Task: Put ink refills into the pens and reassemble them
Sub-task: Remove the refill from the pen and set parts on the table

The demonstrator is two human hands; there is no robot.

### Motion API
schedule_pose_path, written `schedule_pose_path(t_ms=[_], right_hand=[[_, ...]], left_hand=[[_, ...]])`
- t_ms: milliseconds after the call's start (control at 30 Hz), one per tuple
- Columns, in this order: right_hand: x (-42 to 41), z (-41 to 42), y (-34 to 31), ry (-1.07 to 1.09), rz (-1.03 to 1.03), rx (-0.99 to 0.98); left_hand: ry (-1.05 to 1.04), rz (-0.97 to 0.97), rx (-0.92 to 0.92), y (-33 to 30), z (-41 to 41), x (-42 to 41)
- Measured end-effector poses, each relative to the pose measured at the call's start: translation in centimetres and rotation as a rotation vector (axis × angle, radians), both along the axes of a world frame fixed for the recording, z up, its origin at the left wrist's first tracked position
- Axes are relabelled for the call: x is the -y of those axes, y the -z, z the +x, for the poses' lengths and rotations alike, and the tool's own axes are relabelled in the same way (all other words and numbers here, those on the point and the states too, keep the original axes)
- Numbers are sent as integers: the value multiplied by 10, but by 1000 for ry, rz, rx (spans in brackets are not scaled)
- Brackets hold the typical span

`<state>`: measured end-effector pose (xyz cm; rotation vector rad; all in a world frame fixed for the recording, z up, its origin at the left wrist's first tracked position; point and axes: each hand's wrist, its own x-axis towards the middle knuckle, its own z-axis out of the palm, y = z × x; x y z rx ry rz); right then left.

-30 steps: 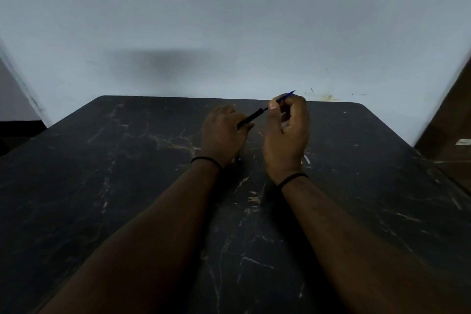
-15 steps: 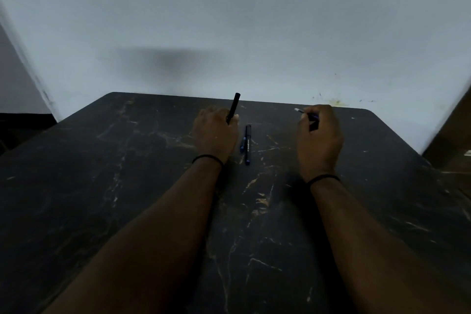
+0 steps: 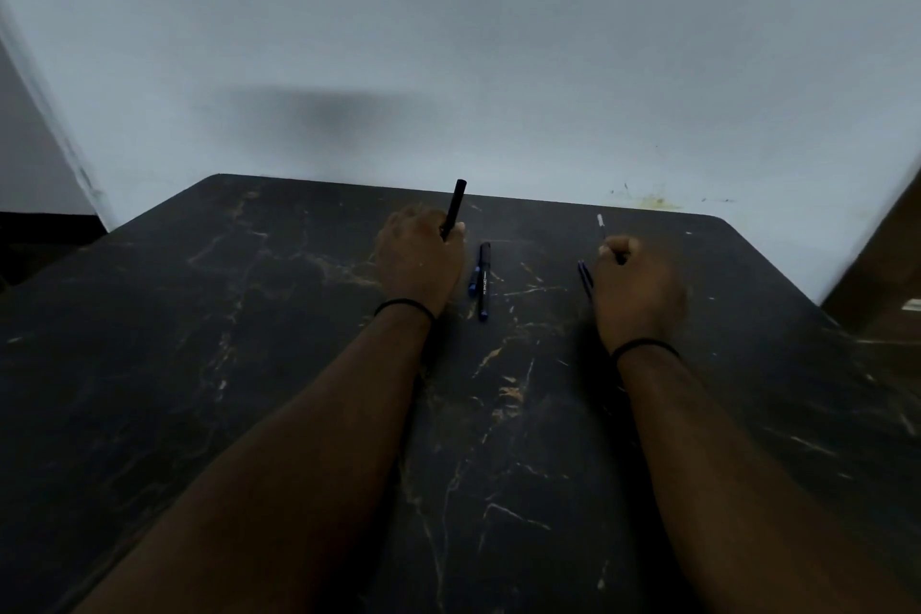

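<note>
My left hand (image 3: 421,259) rests on the dark marble table (image 3: 249,364) and grips a black pen barrel (image 3: 454,207) that points up and away. My right hand (image 3: 635,294) is closed around a thin ink refill (image 3: 602,225) whose pale tip sticks up past my fingers. Thin blue refills (image 3: 584,278) lie on the table just left of that hand, partly hidden by it. Between my hands a black and blue pen (image 3: 483,282) lies lengthwise, with a short blue piece (image 3: 472,283) beside it.
The table ends at a pale wall (image 3: 498,65) just beyond my hands. A brown wooden surface (image 3: 887,274) stands past the table's right edge. Each wrist wears a black band.
My hands have pulled apart: the left kept the black barrel and stood it upright, the right drew the refill away to the right. The pen on the table became visible.
</note>
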<state>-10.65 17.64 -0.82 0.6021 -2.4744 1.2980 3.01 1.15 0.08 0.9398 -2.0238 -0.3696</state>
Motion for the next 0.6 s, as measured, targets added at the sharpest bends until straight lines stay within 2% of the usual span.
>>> schedule_pose_path(t_ms=[300, 400, 600], right_hand=[[-10, -19, 0, 102, 416, 93], [-12, -19, 3, 156, 525, 62], [-10, -15, 3, 133, 463, 135]], left_hand=[[-1, 10, -20, 1, -1, 0], [9, 11, -12, 2, -1, 1], [11, 20, -9, 1, -1, 4]])
